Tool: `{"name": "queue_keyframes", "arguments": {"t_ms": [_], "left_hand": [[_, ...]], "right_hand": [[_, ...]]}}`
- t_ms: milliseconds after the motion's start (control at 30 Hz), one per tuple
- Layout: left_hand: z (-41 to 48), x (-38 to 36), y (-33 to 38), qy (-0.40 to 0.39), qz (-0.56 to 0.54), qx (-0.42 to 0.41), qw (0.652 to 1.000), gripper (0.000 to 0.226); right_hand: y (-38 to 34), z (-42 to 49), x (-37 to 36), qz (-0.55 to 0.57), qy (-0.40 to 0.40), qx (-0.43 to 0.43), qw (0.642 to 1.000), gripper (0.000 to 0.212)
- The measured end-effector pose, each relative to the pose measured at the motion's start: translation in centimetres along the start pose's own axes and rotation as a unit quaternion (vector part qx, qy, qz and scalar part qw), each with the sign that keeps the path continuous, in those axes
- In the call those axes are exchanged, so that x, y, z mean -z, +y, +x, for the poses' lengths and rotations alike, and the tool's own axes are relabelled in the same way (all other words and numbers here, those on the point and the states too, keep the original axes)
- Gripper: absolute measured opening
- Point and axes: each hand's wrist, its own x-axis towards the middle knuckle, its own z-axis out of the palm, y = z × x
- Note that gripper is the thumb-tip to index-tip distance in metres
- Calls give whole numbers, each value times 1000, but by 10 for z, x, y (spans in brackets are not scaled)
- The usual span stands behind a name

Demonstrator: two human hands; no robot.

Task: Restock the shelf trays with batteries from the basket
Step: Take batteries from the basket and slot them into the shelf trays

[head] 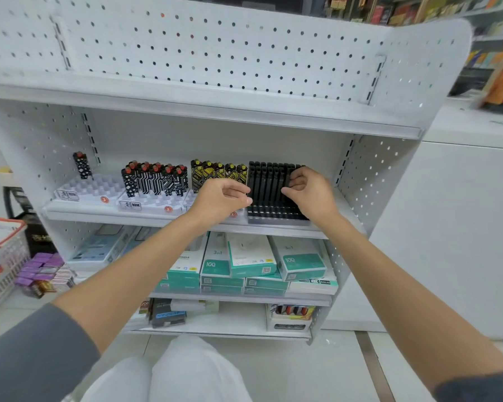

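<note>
White shelf (273, 229); black batteries (269, 187) (upright) between left hand (219, 200), right hand (310, 192).

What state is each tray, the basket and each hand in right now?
Far-left tray, nearly empty, one battery standing.
Second tray, back rows filled, front empty.
Black tray, full.
Left hand, fingers curled beside black batteries.
Right hand, fingers curled on black batteries.
Basket, contents hidden.

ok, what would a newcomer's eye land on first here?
Both hands work at the right end of the middle shelf: left hand and right hand flank the block of black batteries, right fingers curled over its top. Far left, a lone patterned battery stands in a nearly bare white tray. Teal boxes are stacked one level down.
</note>
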Motion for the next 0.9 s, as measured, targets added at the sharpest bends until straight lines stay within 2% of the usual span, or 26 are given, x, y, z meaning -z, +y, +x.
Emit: {"name": "queue_keyframes", "arguments": {"t_ms": [200, 367, 700, 900], "left_hand": [[-1, 2, 1, -2, -18, 11, 1000, 21], [-3, 5, 2, -5, -29, 11, 1000, 22], [-4, 7, 2, 2, -25, 8, 1000, 21], [-5, 9, 2, 11, -16, 6, 1000, 21]], "right_hand": [[-3, -4, -3, -39, 20, 22, 999, 34], [-5, -6, -2, -72, 5, 57, 996, 57], [-6, -6, 5, -148, -43, 99, 983, 54], [-7, -1, 7, -194, -77, 86, 974, 53]]}}
